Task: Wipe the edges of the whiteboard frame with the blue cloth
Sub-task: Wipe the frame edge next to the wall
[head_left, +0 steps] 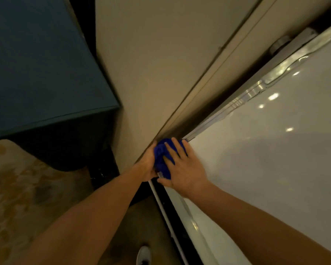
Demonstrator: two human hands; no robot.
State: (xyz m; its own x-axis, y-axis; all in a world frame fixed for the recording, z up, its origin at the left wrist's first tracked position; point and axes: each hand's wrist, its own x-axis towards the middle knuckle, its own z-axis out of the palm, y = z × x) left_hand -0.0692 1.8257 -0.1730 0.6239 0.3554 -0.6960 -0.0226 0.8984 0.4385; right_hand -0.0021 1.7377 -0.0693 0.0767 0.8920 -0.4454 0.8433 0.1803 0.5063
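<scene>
The blue cloth (pixel 161 155) is bunched over a corner of the whiteboard frame (pixel 235 104), where two metal edges meet. My left hand (pixel 146 165) grips the cloth from the wall side, fingers curled behind it. My right hand (pixel 183 167) lies flat over the cloth, fingers spread, pressing it onto the white board surface (pixel 266 169). Another frame edge (pixel 161 203) runs from the cloth down toward the bottom of the view. The corner itself is hidden under the cloth.
A beige wall (pixel 151 64) rises behind the board. A dark teal upholstered block (pixel 42 69) stands at the left over patterned carpet (pixel 17 188). A round metal mount (pixel 279 44) sits on the frame at upper right. My white shoe (pixel 143 255) shows at the bottom.
</scene>
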